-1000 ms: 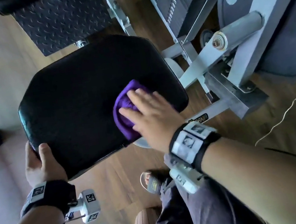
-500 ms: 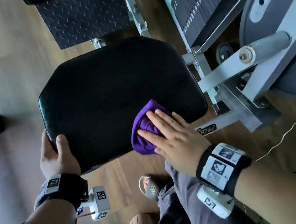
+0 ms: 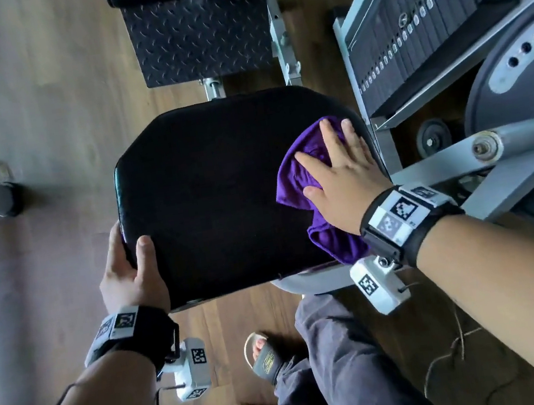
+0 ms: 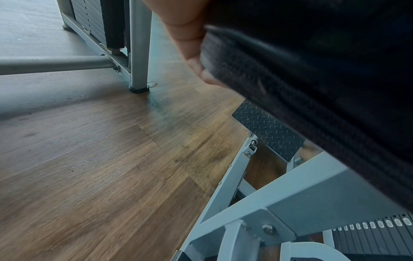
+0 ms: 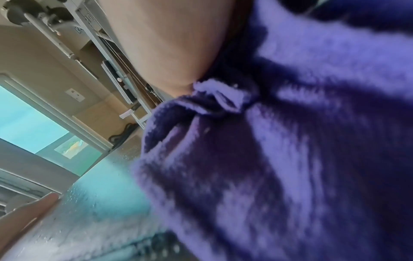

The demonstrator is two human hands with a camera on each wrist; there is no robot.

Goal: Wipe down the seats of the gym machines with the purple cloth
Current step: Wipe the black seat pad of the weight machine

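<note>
seat: the black padded seat (image 3: 222, 188) fills the middle of the head view, and we read its near left corner as the anchor point for the whole wipe.
left grip: our left hand (image 3: 131, 274) clamps that corner, thumb on top and fingers curled under the edge, as the left wrist view confirms from below (image 4: 190, 35); we judge this steadies the pad against the push of the other hand.
right grip: our right hand (image 3: 341, 177) lies flat with straight, spread fingers, pressing down and grasping nothing; a flat palm spreads pressure over more fabric.
cloth: the purple cloth (image 3: 296, 177) is bunched under that palm on the right side of the seat, its lower fold hanging over the near right edge; the right wrist view is almost all blurred purple pile (image 5: 290, 159).
surroundings: the weight stack (image 3: 422, 23) and grey frame (image 3: 444, 172) stand just beside the seat's right edge, and the checker-plate footrest (image 3: 198, 28) lies beyond it, over the wooden floor (image 3: 35, 98).
change: against the picture half a second back, the cloth and right hand sit farther up the right edge, away from the near front corner; the left hand's hold looks the same.
progress: we judge the right edge is being covered now, with the centre and left side possibly yet to do.
</note>
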